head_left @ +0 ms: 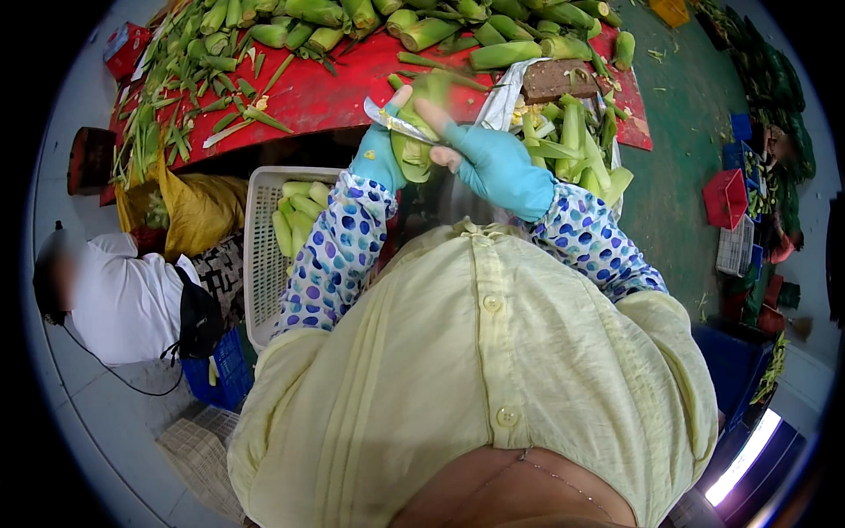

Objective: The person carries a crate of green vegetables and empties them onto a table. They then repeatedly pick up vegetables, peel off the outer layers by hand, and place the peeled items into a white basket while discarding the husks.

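Both my hands wear teal fingerless gloves and meet in front of my chest, over the near edge of the red table. My left hand (378, 158) is closed round a green ear of corn (412, 160), held upright with its top blurred by motion. In my right hand (506, 172) is a knife with a curved blade (384, 116); its handle is hidden. The blade lies across the husk and points toward my left hand. My right thumb and a finger press near the ear.
Husked ears lie in a white crate (253, 238) at left. Unhusked corn (427, 33) covers the far red table (343, 97). Right of my hands are a brown block (559, 81) and a pile of husks (576, 141). A person (128, 295) sits at left beside a yellow sack (207, 216).
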{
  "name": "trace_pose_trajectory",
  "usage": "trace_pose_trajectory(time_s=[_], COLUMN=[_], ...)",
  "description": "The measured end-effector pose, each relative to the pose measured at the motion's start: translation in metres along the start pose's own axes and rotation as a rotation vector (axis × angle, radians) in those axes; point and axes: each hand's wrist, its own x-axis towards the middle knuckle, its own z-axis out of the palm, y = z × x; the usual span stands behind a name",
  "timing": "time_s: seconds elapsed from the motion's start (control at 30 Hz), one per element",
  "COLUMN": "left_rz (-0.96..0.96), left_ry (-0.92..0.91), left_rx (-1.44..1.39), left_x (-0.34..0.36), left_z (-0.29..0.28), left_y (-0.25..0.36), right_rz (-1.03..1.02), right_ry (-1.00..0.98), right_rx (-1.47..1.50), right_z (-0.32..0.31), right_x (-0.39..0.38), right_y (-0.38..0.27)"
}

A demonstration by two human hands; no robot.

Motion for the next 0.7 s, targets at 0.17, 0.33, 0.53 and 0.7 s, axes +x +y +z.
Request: trace_pose_trajectory(time_s=[0.17,0.33,0.53,0.7], left_rz=[-0.053,-0.151,-0.088,0.046], left_ry=[0.085,-0.261,-0.631,-0.28], left_rx=[0.18,0.266,-0.026,0.251], left_x=[-0.022,-0.045,-0.036,-0.023], left_z=[0.021,-0.002,-0.04,-0.034], left_y=[0.005,0.012,0.006,-0.006], right_rz=[-0.127,0.435,0.846,0.901], right_ry=[0.149,0.38,0.502,0.308], right_rx=[0.222,0.618,0.606,0.336], right_z=[0.0,-0.071,-0.11,-0.087], right_x=[-0.005,-0.031,-0.123,-0.081], right_y=[0.028,0.035,0.161,0.082])
